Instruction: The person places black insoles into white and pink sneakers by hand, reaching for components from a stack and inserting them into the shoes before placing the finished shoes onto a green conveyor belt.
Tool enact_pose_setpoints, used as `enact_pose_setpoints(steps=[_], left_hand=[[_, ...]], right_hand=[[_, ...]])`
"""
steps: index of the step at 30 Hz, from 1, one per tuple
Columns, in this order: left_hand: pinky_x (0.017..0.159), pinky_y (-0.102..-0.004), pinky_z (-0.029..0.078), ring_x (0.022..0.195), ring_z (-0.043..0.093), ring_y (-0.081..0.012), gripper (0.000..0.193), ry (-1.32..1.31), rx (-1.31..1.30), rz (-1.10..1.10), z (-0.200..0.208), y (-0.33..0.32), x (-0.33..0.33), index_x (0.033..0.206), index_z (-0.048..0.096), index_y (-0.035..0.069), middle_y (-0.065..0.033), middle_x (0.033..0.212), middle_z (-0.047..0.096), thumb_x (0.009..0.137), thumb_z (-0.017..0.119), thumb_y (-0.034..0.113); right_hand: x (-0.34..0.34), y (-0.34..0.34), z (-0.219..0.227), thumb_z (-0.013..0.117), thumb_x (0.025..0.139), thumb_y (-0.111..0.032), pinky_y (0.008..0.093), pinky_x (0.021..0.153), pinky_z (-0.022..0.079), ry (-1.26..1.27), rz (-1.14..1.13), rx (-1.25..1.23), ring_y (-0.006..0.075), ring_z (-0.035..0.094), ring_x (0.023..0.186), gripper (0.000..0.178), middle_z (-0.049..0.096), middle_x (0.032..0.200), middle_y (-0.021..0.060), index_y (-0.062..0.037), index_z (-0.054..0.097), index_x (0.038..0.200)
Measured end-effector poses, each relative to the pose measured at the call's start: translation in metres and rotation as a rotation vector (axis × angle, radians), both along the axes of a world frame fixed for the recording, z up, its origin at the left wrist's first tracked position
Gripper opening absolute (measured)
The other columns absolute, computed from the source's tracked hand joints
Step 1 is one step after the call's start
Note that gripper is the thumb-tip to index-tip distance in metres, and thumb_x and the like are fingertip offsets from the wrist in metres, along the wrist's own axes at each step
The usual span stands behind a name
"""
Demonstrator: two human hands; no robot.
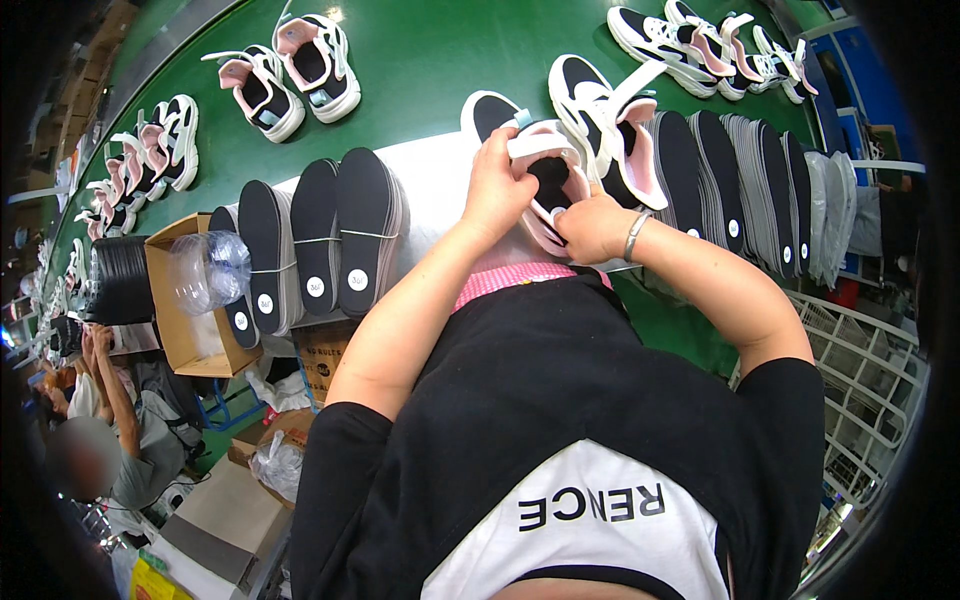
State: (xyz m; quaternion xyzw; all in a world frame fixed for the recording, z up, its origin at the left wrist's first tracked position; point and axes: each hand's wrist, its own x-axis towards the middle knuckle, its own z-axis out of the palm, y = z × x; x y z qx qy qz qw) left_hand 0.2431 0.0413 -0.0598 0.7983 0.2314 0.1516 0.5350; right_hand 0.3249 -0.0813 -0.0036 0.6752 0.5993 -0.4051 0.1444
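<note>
Over the table (430, 60), left fingers (495, 150) grip a shoe (550, 165) — right fingers (577, 222) (bent) its collar (577, 185).

My left hand (497, 192) and right hand (603, 228) each conceal part of the shoe (545, 143), whose toe interior I cannot see. The lower edge cuts off my shirt (520, 380); a co-worker's head (85, 457) at left is blurred.

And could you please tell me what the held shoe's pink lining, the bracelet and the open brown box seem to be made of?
Pink lining: probably padded textile, given its soft, matte look.
Bracelet: apparently polished metal, from its silvery shine.
Open brown box: matte cardboard, most likely, judging by its plain tan walls.
</note>
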Motion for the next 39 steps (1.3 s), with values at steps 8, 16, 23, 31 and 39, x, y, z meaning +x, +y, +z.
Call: enact_pose_setpoints(steps=[8,16,23,31,39], left_hand=[[0.063,-0.0232,0.041,0.069,0.05,-0.0106,0.023,0.102,-0.55,0.017,0.001,0.011,0.006,0.093,0.055,0.002,-0.0037,0.079,0.056,0.088,0.045,0.022],[0.061,-0.0222,0.039,0.068,0.049,-0.0092,0.032,0.206,-0.727,-0.001,0.006,0.018,0.018,0.094,0.057,0.005,-0.0008,0.077,0.057,0.089,0.04,0.032],[0.062,-0.0218,0.038,0.067,0.047,-0.009,0.029,0.1,-0.459,0.026,0.015,0.034,0.021,0.093,0.057,0.002,-0.0005,0.075,0.055,0.088,0.045,0.028],[0.07,-0.0329,0.043,0.079,0.052,-0.0251,0.024,-0.155,0.42,0.191,0.066,0.017,-0.003,0.093,0.05,0.001,-0.0115,0.085,0.053,0.076,0.059,0.015],[0.067,-0.0314,0.047,0.073,0.061,-0.0244,0.021,0.023,-0.1,-0.159,0.082,-0.004,-0.037,0.1,0.053,0.002,-0.0142,0.078,0.062,0.079,0.052,0.008]], right_hand=[[0.021,0.015,0.016,0.05,0.075,-0.016,0.0402,0.062,0.042,-0.199,-0.21,0.736,0.0277,0.058,0.063,0.014,0.057,0.064,0.0099,-0.0073,0.054,0.086],[0.05,0.022,-0.017,0.05,0.07,-0.013,0.0324,0.063,0.041,-0.338,-0.058,1.091,0.0188,0.058,0.068,0.023,0.052,0.075,0.0021,-0.0113,0.055,0.092],[0.06,0.024,0.011,0.058,0.079,-0.015,0.0227,0.064,0.04,0.908,-0.743,0.573,0.0076,0.048,0.069,0.016,0.057,0.073,0.0017,-0.0004,0.059,0.085],[0.043,-0.031,0.023,0.057,0.079,-0.011,0.0214,0.058,0.039,0.539,-1.008,0.852,0.0068,0.047,0.065,0.013,0.055,0.072,0.002,0.0008,0.056,0.084],[0.01,-0.048,0.029,0.055,0.077,-0.005,0.0289,0.069,0.043,0.409,-0.992,0.89,0.0187,0.054,0.072,0.016,0.057,0.079,0.0088,-0.0005,0.055,0.093]])
